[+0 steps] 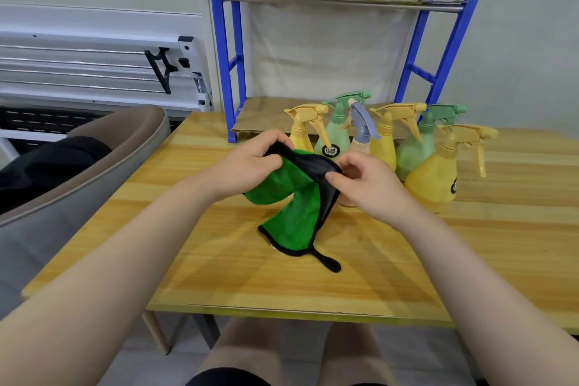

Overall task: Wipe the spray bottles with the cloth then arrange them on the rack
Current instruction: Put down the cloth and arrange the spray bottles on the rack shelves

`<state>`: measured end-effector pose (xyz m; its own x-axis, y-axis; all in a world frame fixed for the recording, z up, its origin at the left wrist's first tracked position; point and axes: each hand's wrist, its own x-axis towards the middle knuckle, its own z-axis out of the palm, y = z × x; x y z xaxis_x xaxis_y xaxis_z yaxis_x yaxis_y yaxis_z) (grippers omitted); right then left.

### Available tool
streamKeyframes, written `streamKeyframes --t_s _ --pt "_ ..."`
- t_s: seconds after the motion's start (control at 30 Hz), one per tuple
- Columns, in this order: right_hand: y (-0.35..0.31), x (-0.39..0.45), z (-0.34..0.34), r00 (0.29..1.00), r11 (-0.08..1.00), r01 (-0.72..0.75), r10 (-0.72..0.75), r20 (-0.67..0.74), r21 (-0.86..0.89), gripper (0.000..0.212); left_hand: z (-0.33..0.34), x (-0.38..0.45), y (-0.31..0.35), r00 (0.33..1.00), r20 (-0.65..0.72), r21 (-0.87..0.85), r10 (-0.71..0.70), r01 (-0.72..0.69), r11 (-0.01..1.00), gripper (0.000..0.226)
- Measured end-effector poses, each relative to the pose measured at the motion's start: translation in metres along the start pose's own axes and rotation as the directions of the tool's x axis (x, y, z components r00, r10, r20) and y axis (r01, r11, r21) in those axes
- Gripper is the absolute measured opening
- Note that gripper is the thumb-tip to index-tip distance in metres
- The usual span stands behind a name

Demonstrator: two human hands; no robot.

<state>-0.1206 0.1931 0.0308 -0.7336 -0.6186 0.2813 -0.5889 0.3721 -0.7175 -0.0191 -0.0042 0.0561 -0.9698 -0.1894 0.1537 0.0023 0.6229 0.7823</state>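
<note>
A green cloth (294, 216) with a black border hangs between both hands above the wooden table (219, 276); its lower corner and black loop touch the tabletop. My left hand (250, 163) pinches the cloth's upper left edge, my right hand (366, 185) pinches the upper right edge. Behind the cloth stand several spray bottles: a yellow one (300, 131), a green one (336, 131), a peach bottle with a grey trigger (360, 138), another yellow (385, 138), another green (419, 147), and a large yellow one (438, 175) nearest on the right. The blue rack (232, 72) rises behind them.
The rack's lower shelf (269, 116) is lined with cardboard, and an upper shelf (341, 0) sits high above. A grey-brown chair (94, 172) with dark fabric on it stands to the left of the table. My knees show below the table's front edge.
</note>
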Motion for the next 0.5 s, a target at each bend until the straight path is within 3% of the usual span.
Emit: streamKeyframes --t_s 0.1,0.2,0.3,0.4,0.5 --pt "-0.003 -0.001 -0.002 0.996 0.995 -0.075 0.071 0.048 0.071 0.006 -0.005 -0.001 0.002 1.0 -0.003 0.025 0.015 -0.014 1.0 0.037" --pt "-0.012 -0.004 0.003 0.988 0.974 -0.079 0.049 0.144 0.214 0.032 -0.007 0.002 0.009 0.997 -0.013 0.058 0.081 -0.08 0.995 0.037" --pt "-0.024 -0.001 0.011 0.997 0.999 0.012 -0.015 0.081 0.037 0.061 -0.008 0.006 0.024 0.983 -0.029 0.201 0.179 -0.17 0.965 0.027" --pt "-0.031 0.009 0.011 0.995 0.996 0.063 -0.068 -0.077 -0.061 0.03 -0.006 0.008 0.029 0.965 -0.064 0.336 0.253 -0.217 0.916 0.023" --pt "-0.032 0.015 0.005 0.998 1.0 0.012 -0.013 -0.069 -0.001 0.004 -0.003 0.008 0.015 0.974 -0.098 0.269 0.203 -0.17 0.948 0.03"
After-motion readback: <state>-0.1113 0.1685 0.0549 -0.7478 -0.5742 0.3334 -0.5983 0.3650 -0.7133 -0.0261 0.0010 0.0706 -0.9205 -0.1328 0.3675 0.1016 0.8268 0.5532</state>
